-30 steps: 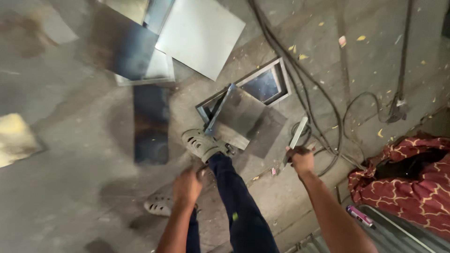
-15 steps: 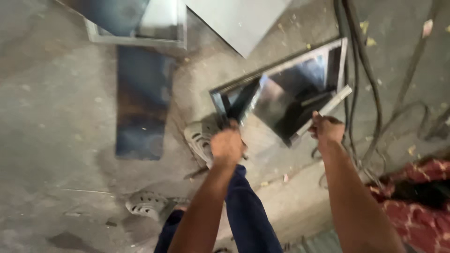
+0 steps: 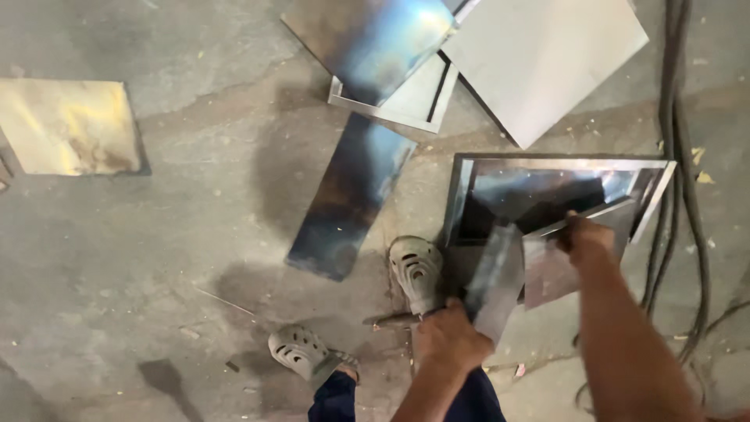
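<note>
My left hand [image 3: 447, 338] grips the near edge of a shiny folded metal sheet [image 3: 500, 273] just right of my clog-shod foot [image 3: 416, 270]. My right hand [image 3: 587, 237] holds the sheet's far upper edge, a thin metal lip. The sheet is lifted over a shallow rectangular metal tray [image 3: 547, 168] that lies on the concrete floor. My other foot [image 3: 301, 353] stands further back on the left.
A dark bluish metal strip [image 3: 348, 195] lies left of the tray. Behind it are a smaller metal tray [image 3: 391, 105], a reflective plate [image 3: 375, 39] and a large grey panel [image 3: 543, 55]. A yellowish plate [image 3: 66, 125] lies far left. Black cables [image 3: 680, 172] run along the right.
The view has swung left and the tray now sits squarer. Both hands went from reaching for the sheet to holding it, and my left hand has drawn back toward my body.
</note>
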